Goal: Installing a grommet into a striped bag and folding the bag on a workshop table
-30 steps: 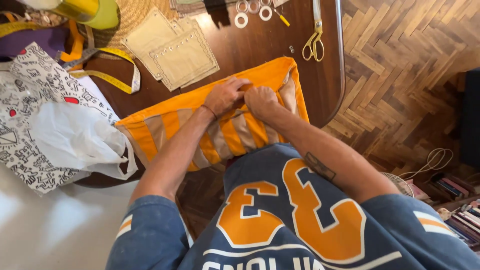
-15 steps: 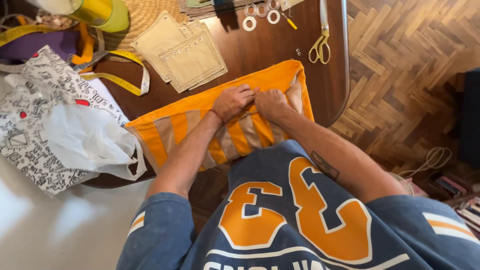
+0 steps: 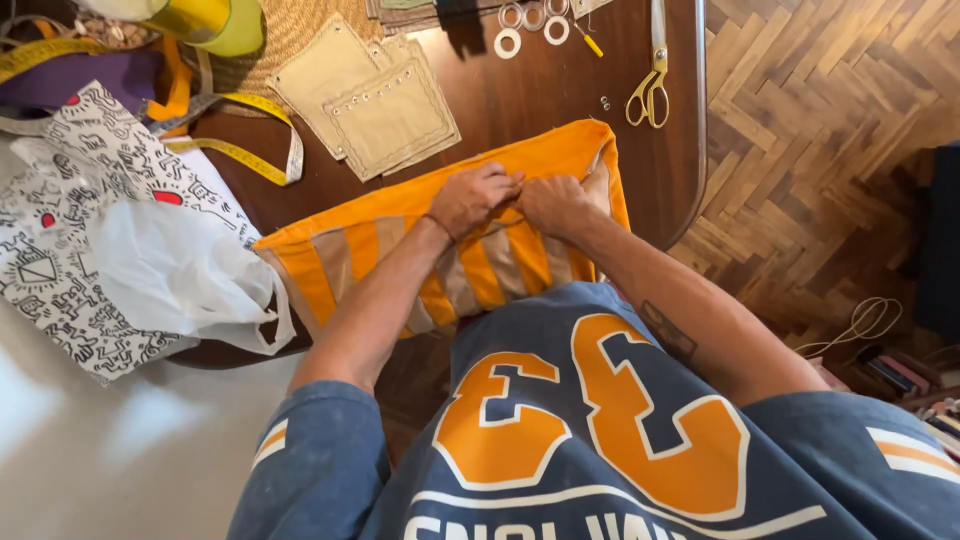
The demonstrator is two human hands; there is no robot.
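Note:
An orange cloth with beige stripes point(image 3: 340, 250) lies folded across the near edge of a dark wooden table point(image 3: 540, 90). My left hand point(image 3: 472, 200) and my right hand point(image 3: 552, 203) sit side by side on the cloth's middle, fingers curled and pinching its folded edge. Both forearms reach out from a blue shirt with large orange figures.
Beige fabric panels point(image 3: 385, 110) lie beyond the cloth. Gold-handled scissors point(image 3: 652, 85), white tape rings point(image 3: 530, 20) and a yellow measuring tape point(image 3: 240, 150) lie on the table. A white plastic bag point(image 3: 170, 270) and a black-and-white patterned bag point(image 3: 60, 260) sit left. Herringbone wood floor at right.
The view has shifted slightly; both hands stay together on the cloth, pinching the same folded edge with small finger movements.

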